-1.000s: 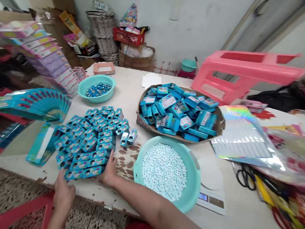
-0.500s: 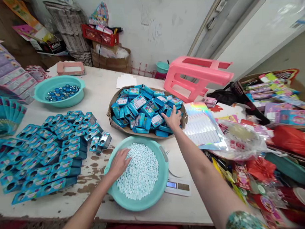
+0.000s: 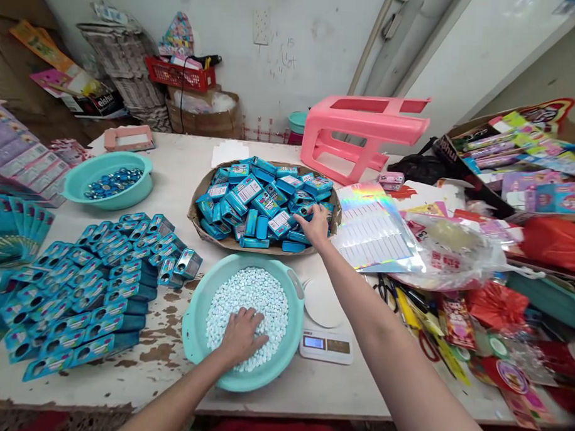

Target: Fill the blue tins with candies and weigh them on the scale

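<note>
My left hand lies palm down on small pale-blue candy-like pellets in a turquoise basin, its fingers spread. My right hand is at the right side of a heap of small blue printed boxes. Its thumb and fingers close around one small blue box, which they partly hide. The heap fills a low cut-down cardboard tray.
Rows of blue boxes with round holes stand at left. Behind them is a turquoise basin of shiny blue pieces. A digital scale sits right of the pellets. A pink plastic stool lies behind; packets and scissors crowd the right.
My left hand has moved from the basin's left edge onto the middle of the pellets. My right hand's fingers have drawn in around a box on the heap. The view has shifted slightly.
</note>
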`<action>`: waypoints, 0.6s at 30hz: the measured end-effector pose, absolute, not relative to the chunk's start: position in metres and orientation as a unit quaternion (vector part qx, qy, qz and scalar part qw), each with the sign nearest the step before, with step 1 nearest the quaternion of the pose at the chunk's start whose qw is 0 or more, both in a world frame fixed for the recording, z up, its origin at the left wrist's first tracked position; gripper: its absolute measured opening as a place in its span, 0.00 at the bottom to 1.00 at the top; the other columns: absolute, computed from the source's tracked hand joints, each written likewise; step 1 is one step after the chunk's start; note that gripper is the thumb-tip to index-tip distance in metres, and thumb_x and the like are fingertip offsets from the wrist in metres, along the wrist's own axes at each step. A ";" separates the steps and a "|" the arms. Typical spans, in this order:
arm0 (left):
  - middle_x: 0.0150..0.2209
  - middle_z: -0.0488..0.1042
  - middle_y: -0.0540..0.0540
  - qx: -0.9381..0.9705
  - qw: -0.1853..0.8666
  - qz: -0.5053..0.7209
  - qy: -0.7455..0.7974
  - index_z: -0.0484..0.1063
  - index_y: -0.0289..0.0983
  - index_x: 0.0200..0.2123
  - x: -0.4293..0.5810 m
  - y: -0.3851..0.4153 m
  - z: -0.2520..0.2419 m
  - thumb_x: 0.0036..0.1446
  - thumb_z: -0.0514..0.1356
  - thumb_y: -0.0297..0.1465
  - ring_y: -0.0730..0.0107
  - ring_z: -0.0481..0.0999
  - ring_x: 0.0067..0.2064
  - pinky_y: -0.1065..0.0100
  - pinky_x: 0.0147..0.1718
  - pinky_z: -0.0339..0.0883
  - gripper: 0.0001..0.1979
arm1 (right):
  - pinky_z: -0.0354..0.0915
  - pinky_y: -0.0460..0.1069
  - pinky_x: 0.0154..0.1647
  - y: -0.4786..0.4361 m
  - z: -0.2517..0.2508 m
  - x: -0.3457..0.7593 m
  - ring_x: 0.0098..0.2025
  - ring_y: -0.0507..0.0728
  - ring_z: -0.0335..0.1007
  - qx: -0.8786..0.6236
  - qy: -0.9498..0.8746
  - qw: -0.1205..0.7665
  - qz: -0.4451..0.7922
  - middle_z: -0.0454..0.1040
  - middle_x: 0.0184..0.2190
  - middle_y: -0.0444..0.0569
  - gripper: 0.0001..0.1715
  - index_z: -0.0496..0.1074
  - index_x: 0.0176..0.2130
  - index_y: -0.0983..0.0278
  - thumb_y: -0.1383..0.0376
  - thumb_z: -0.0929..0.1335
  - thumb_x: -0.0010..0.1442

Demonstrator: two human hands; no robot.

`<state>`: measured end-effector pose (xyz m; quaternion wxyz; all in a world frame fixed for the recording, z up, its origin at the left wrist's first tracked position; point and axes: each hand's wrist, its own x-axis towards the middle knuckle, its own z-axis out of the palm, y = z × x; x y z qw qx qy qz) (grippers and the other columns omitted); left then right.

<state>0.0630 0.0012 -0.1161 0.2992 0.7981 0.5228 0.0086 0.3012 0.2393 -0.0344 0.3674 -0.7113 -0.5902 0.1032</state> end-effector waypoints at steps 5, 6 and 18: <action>0.52 0.67 0.41 0.804 0.313 -0.007 0.506 0.68 0.46 0.50 0.052 -0.013 -0.107 0.55 0.52 0.45 0.49 0.63 0.52 0.52 0.47 0.57 0.21 | 0.59 0.54 0.48 0.241 -0.032 0.283 0.51 0.61 0.58 -0.695 -0.591 0.396 0.100 0.63 0.47 0.53 0.31 0.63 0.42 0.63 0.55 0.74 0.41; 0.54 0.66 0.41 0.796 0.308 0.002 0.521 0.67 0.47 0.52 0.050 -0.012 -0.107 0.55 0.52 0.45 0.48 0.62 0.54 0.51 0.49 0.55 0.22 | 0.58 0.54 0.50 0.241 -0.029 0.282 0.51 0.61 0.58 -0.688 -0.590 0.409 0.107 0.63 0.48 0.54 0.36 0.62 0.45 0.64 0.56 0.75 0.39; 0.55 0.58 0.30 0.601 0.340 -0.043 0.722 0.60 0.38 0.56 0.068 -0.019 -0.114 0.47 0.55 0.54 0.37 0.60 0.54 0.47 0.45 0.58 0.38 | 0.65 0.52 0.39 0.126 -0.016 0.316 0.45 0.54 0.70 -0.555 -0.358 0.600 0.452 0.73 0.46 0.55 0.39 0.62 0.53 0.62 0.41 0.48 0.58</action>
